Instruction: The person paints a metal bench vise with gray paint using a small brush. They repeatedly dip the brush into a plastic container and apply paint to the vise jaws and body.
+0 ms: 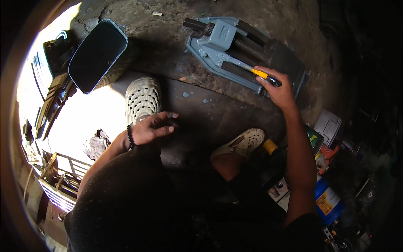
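My right hand (280, 89) has its fingers curled shut around the yellow-and-black handle of a tool (263, 76), whose thin blade, a scraper or knife as far as I can tell in the dim light, lies along the grey machine vise (235, 50) at one o'clock on the concrete floor (201, 109), so I can work low while seated. My left hand (153, 127) rests loose on my knee, fingers gently spread and holding nothing, likely for balance. At eleven o'clock a dark rectangular mirror (97, 54) leans; cans (328, 200) crowd four o'clock.
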Demonstrator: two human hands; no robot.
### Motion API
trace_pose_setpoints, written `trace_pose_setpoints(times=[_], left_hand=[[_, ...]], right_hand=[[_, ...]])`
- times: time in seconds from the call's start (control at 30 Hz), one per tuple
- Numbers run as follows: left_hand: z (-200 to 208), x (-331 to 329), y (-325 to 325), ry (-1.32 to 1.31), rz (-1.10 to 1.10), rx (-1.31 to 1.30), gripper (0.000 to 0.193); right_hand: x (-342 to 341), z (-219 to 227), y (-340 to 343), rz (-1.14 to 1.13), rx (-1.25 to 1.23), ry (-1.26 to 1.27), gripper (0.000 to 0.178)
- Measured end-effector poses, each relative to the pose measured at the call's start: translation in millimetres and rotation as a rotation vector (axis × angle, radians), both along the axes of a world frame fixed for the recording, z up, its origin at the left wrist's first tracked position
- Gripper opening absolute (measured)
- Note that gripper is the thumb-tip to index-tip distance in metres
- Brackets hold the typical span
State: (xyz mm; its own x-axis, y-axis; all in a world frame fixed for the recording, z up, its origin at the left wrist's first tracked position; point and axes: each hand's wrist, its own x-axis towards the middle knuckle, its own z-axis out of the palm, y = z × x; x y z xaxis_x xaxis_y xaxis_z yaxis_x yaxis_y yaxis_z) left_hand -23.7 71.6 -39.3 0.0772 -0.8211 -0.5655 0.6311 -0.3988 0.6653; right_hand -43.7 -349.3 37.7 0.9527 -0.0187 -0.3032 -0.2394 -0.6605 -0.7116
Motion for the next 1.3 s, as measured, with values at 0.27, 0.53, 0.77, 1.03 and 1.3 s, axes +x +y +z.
trace_pose_setpoints(times=[0.27,0.53,0.77,1.03,1.3], left_hand=[[0.8,0.7,-0.1,0.002,-0.017,0.032,0.057],[0.7,-0.1,1.4,0.004,-0.001,0.015,0.058],[-2.8,-0.9,2.9,0.035,0.021,-0.039,0.058],[-0.9,1.8,2.5,0.017,-0.010,-0.019,0.059],[-0.8,-1.4,3.6,0.034,0.033,-0.022,0.057]], right_hand=[[-8.8,7.4,-9.9,0.011,-0.059,-0.024,0.031],[-5.1,24.8,-8.7,0.052,-0.152,0.014,0.031],[-2.6,62.5,6.1,0.073,-0.291,0.019,0.028],[21.3,58.9,31.0,0.110,-0.064,-0.082,0.032],[33.4,3.9,36.2,0.130,0.017,-0.078,0.034]])
